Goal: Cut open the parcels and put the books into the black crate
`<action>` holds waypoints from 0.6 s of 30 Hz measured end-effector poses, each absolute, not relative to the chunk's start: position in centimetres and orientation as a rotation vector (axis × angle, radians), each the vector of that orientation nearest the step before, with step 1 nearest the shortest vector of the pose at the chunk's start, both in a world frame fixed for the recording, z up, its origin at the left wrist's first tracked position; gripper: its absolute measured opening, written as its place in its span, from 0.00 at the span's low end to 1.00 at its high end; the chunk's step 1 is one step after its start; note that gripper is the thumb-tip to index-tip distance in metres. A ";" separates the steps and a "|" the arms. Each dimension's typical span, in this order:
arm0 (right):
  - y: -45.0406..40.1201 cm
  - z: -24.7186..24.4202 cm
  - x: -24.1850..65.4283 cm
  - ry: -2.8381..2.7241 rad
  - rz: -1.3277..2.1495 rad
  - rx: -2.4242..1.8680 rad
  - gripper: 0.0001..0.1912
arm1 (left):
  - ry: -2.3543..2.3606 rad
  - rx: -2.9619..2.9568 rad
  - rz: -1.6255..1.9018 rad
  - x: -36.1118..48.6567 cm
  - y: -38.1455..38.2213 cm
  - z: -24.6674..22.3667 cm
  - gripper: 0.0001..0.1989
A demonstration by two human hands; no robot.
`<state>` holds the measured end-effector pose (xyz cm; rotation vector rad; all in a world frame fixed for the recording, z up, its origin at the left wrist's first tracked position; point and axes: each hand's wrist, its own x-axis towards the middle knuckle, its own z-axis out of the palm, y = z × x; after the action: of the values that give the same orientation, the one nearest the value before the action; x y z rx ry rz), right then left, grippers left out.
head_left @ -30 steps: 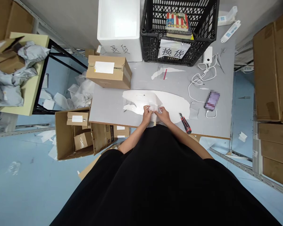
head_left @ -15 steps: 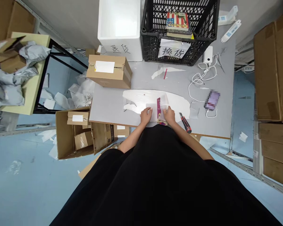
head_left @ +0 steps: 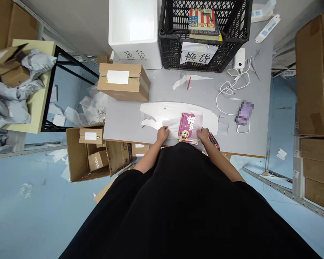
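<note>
A pink book (head_left: 185,126) with a cartoon figure on its cover lies near the table's front edge, just in front of my body. A thin translucent sheet (head_left: 174,126) spreads to its left and seems to cover part of its right side as well. My left hand (head_left: 163,133) pinches the sheet's left edge, apart from the book. At the book's right edge, my right hand (head_left: 202,134) is closed on the sheet; whether it also grips the cover is hard to tell. A red and black utility knife (head_left: 214,140) lies right beside my right hand.
White backing paper (head_left: 156,108) lies under the work. Behind stand a taped carton (head_left: 121,88), a white foam box (head_left: 136,54) and a black crate (head_left: 172,54) holding books. A phone (head_left: 244,112) with a cable lies right. An open carton (head_left: 77,172) stands below left.
My hands have moved apart, left hand leftward and right hand rightward. The sheet is spread wider, and much more of the pink cover shows.
</note>
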<state>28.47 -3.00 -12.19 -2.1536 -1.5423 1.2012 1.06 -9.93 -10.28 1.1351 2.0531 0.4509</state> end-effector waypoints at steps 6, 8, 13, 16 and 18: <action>-3.3 -12.9 27.3 -1.514 1.210 -2.202 0.11 | 2.151 1.140 0.380 0.1 -10.0 -10.0 0.18; -3.4 -12.7 26.7 -1.531 1.226 -2.172 0.10 | 2.192 1.152 0.358 -0.3 -10.1 -9.8 0.18; -3.5 -12.2 26.0 -1.466 1.332 -2.106 0.10 | 2.251 1.143 0.265 -1.2 -10.4 -9.5 0.18; -3.5 -12.4 26.2 -1.512 1.304 -2.126 0.09 | 2.230 1.184 0.204 -1.3 -10.5 -9.4 0.19; -3.6 -12.7 26.6 -1.549 1.262 -2.148 0.07 | 2.219 1.255 0.160 -1.1 -10.6 -9.3 0.18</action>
<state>26.59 -3.63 -12.65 -2.1477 -1.5493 1.2621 -1.08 -10.60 -9.27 1.2551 2.2194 0.1603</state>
